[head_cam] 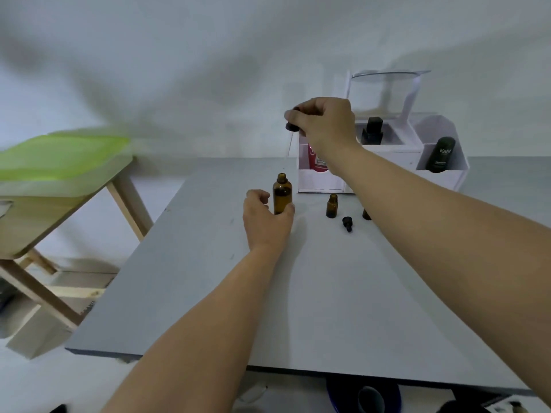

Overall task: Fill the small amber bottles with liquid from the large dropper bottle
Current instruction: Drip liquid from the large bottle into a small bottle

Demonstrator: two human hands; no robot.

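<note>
Head view: my left fingers curl round the large dropper bottle; my right fingers pinch its dropper above. Next, I judge: carry it right, over the small amber bottle.

Single head-worn wide-angle view, forward and down, close over the grey table

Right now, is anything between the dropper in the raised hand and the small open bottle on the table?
Nothing visible is. The right hand holds the dropper in the air; the small amber bottle stands uncapped below and to the right, a black cap lying beside it, clear of its mouth.
</note>
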